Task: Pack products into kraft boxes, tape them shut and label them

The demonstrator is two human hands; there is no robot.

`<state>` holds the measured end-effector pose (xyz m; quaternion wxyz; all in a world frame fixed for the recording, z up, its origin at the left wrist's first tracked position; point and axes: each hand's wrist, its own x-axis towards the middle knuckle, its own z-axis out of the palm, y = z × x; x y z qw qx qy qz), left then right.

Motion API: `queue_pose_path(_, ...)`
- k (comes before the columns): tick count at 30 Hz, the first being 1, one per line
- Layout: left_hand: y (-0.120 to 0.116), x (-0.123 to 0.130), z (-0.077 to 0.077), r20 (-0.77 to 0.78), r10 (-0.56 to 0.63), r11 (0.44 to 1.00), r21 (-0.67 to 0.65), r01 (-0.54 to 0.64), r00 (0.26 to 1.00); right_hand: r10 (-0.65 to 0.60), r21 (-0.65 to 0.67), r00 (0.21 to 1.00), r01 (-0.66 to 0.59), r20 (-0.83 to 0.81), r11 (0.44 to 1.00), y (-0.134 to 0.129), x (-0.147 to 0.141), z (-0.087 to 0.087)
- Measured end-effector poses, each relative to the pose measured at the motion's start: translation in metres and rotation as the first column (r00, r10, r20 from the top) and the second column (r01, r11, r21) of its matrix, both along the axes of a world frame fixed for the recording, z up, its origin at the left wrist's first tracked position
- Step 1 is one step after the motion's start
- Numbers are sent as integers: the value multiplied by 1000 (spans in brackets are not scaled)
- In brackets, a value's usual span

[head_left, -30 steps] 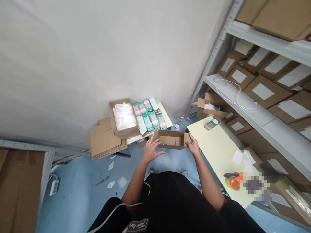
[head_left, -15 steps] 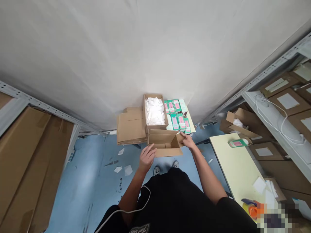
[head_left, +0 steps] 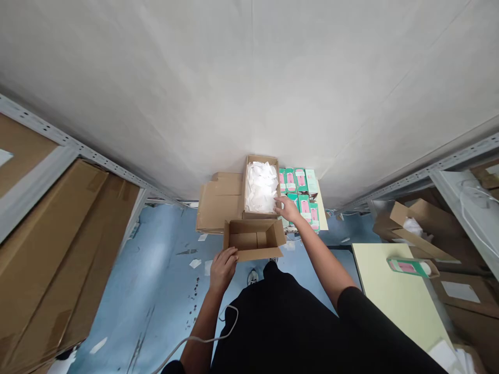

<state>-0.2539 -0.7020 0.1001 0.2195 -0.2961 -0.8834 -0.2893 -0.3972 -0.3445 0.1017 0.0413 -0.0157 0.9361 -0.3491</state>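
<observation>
An open cardboard box [head_left: 253, 255] is in front of me, its inside bare. My left hand [head_left: 223, 266] grips it at the near left corner. Beyond it stands a larger carton [head_left: 246, 188] full of crumpled white paper pieces [head_left: 262, 187]. My right hand [head_left: 287, 209] reaches to that carton's near right edge with its fingers apart, fingertips beside the white paper. Several green and pink product boxes [head_left: 305, 205] stand in rows just right of my right hand.
Flattened cardboard sheets [head_left: 220, 202] lie stacked left of the carton. A pale yellow table [head_left: 384, 291] on the right bears one green and pink box [head_left: 407, 266]. Racks with brown cartons [head_left: 74, 223] flank both sides; paper scraps [head_left: 195, 263] dot the blue floor.
My right hand has let go of the open box's right side and moved up to the paper-filled carton. My left hand still holds the box, and the view has shifted.
</observation>
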Motion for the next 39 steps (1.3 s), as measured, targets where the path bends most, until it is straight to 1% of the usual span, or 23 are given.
queue_pose_path(3, 3, 9, -4, 8, 95, 994, -62, -94, 995, 181, 72, 972, -193, 150, 978, -19, -45, -17)
queue_pose_path(5, 6, 13, -6, -15, 165, 983, -75, -166, 986, 232, 168, 931, -287, 283, 943, -30, -64, -29)
queue_pose_path(7, 8, 15, -7, -47, 228, 970, -75, -231, 972, 223, 281, 895, -345, 386, 896, -38, -75, -39)
queue_pose_path(9, 8, 16, -7, -71, 271, 957, -83, -276, 960, 199, 357, 882, -367, 428, 859, -43, -80, -47)
queue_pose_path(12, 8, 14, -3, -87, 282, 951, -110, -290, 956, 180, 399, 898, -348, 400, 849, -47, -79, -51)
queue_pose_path(14, 8, 11, -1, -93, 263, 953, -126, -274, 960, 176, 408, 919, -321, 352, 855, -48, -75, -47)
queue_pose_path(17, 6, 8, 0, -94, 221, 965, -126, -232, 971, 157, 415, 949, -263, 272, 871, -47, -69, -35)
queue_pose_path(21, 0, 8, -3, -77, 170, 981, -76, -176, 982, 113, 417, 977, -180, 180, 891, -41, -61, -13)
queue_pose_path(23, -3, 11, -5, -64, 148, 987, -58, -152, 987, 74, 401, 992, -110, 104, 909, -38, -54, 2)
queue_pose_path(25, -6, 16, -8, -58, 135, 990, -40, -137, 989, 1, 306, 999, 11, -37, 952, -35, -40, 19)
queue_pose_path(27, -8, 21, -12, -57, 129, 992, -7, -130, 990, -100, 129, 975, 127, -197, 984, -35, -15, 37)
queue_pose_path(29, -8, 25, -18, -51, 129, 991, 43, -127, 990, -183, -31, 935, 183, -303, 983, -38, 20, 52)
queue_pose_path(31, -7, 28, -24, -29, 118, 989, 94, -115, 993, -218, -105, 911, 193, -350, 975, -45, 62, 60)
queue_pose_path(33, -5, 29, -29, -1, 92, 987, 128, -91, 996, -196, -95, 925, 174, -325, 980, -57, 105, 59)
queue_pose_path(35, -1, 29, -32, 12, 58, 988, 145, -60, 998, -116, -37, 972, 110, -205, 993, -70, 144, 52)
queue_pose_path(37, 4, 29, -32, 6, 20, 988, 152, -20, 1000, -36, -4, 997, 36, -64, 999, -80, 175, 42)
queue_pose_path(39, 11, 31, -29, -12, -25, 988, 154, 27, 1000, -7, -14, 1000, 7, -10, 1000, -83, 197, 34)
